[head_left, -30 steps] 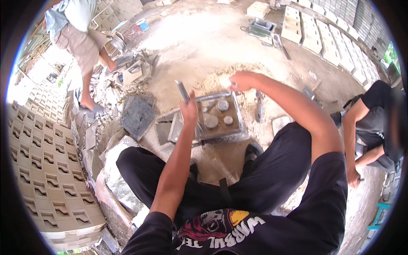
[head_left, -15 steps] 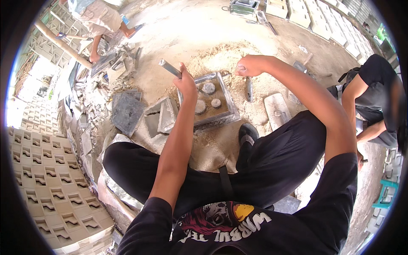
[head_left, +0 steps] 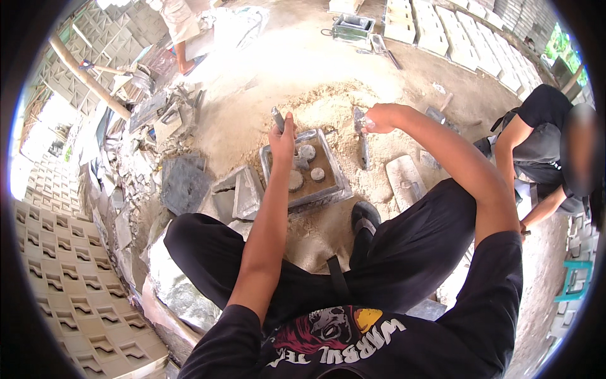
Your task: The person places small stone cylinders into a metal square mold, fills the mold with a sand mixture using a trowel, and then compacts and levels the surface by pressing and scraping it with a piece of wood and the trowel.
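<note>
Mould tray (head_left: 338, 183), square, metal-rimmed, packed with sandy fill: sits on the sandy ground between the person's knees and a mound of loose sand, just below both hands. Three round grey plugs (head_left: 307, 152) stand in the fill.

Stacked patterned blocks (head_left: 57, 284): far left, well apart from the work.

Dark flat slab (head_left: 183, 184) and grey broken pieces (head_left: 243, 192): on the ground just left of the tray.

Left hand (head_left: 284, 136): over the tray's far left corner, fingers closed around a short grey rod (head_left: 277, 118) that points up and away; this hand is the nearer one to the plugs, which lie just below and to its right.

Right hand (head_left: 377, 118): past the tray's far right corner, above a long grey tool (head_left: 362, 142) whose long axis runs toward the person. Fingers curled shut; what they hold, if anything, cannot be told.

Grey block (head_left: 404, 180): on the sand right of the tray.

Second person in black (head_left: 536, 142): crouched at far right.
</note>
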### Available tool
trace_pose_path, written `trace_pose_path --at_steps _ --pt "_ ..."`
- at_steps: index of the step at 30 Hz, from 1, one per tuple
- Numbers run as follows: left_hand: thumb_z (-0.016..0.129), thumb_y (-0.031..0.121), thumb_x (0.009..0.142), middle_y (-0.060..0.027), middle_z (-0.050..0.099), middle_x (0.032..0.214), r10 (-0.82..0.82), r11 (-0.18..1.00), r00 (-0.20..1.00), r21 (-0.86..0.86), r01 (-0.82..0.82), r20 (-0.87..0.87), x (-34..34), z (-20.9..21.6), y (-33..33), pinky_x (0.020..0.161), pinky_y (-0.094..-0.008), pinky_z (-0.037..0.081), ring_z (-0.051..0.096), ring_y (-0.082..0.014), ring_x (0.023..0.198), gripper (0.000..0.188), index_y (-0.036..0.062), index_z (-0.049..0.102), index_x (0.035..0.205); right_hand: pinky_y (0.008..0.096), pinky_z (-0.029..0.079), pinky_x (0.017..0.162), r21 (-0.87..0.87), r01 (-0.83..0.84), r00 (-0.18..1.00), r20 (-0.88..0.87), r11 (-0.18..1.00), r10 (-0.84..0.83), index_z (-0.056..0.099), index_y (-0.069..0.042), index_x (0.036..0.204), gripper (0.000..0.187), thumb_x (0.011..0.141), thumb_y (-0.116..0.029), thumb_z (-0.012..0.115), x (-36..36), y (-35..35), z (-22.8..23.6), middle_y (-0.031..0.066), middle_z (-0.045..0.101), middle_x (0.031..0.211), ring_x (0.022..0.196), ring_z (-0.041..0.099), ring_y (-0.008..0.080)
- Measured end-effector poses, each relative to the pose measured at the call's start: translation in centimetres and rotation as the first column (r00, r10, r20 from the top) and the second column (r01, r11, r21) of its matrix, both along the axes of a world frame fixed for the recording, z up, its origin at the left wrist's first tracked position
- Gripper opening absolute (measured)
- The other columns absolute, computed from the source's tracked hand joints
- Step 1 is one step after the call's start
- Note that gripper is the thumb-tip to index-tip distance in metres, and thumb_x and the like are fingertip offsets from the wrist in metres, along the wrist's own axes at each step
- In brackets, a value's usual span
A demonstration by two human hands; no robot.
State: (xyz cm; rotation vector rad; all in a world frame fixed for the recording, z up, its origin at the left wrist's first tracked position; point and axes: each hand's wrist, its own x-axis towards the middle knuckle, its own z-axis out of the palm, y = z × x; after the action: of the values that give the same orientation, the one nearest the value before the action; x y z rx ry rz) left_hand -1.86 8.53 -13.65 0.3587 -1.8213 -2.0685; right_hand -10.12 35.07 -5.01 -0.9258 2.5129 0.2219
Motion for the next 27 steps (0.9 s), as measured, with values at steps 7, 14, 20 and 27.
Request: trace_pose_path --at_steps 7,14,20,27 --pt "0.062 0.046 0.091 0.0001 0.048 0.054 -0.126 0.983 0.969 -0.102 0.15 0.212 2.1 -2.2 -2.9 0.051 -0.0282 0.035 0.043 -0.0101 0.05 0.052 0.0117 0.048 0.055 0.0462 0.051 0.073 -0.069 -0.055 0.999 -0.004 0.996 0.054 0.068 0.001 0.081 0.046 0.09 -0.042 0.058 0.5 -1.5 -0.2 0.021 0.068 0.082 0.079 0.065 0.0375" --pt "0.059 0.039 0.095 0.0025 0.04 0.052 0.112 0.99 0.993 -0.092 -0.109 0.029 1.8 -1.4 1.3 0.046 -0.0303 0.029 0.037 -0.009 0.048 0.049 0.0114 0.042 0.058 0.0485 0.05 0.074 -0.118 -0.104 0.995 -0.015 0.987 0.103 0.065 0.002 0.08 0.047 0.09 -0.043 0.056 -0.3 -0.6 -0.6 0.0244 0.066 0.082 0.08 0.063 0.0424" --pt "0.054 0.042 0.098 0.0025 0.041 0.055 0.125 0.984 0.989 -0.12 -0.133 -0.076 0.2 -4.9 1.4 0.048 -0.0339 0.027 0.034 -0.009 0.052 0.053 0.0075 0.041 0.06 0.0483 0.049 0.071 -0.099 -0.119 0.993 -0.04 0.988 0.115 0.066 0.002 0.081 0.047 0.091 -0.043 0.055 -0.2 -0.7 -0.2 0.0244 0.065 0.081 0.078 0.063 0.0418" --pt "0.057 0.047 0.095 0.0034 0.041 0.056 0.009 0.999 0.998 -0.035 -0.007 0.059 1.4 -3.6 0.7 0.047 -0.0282 0.03 0.038 -0.0075 0.05 0.048 0.0118 0.046 0.064 0.0482 0.05 0.07 -0.141 -0.157 0.988 -0.029 0.977 0.155 0.066 0.002 0.081 0.048 0.092 -0.042 0.053 -0.8 0.2 -0.9 0.0243 0.065 0.08 0.076 0.063 0.0419"
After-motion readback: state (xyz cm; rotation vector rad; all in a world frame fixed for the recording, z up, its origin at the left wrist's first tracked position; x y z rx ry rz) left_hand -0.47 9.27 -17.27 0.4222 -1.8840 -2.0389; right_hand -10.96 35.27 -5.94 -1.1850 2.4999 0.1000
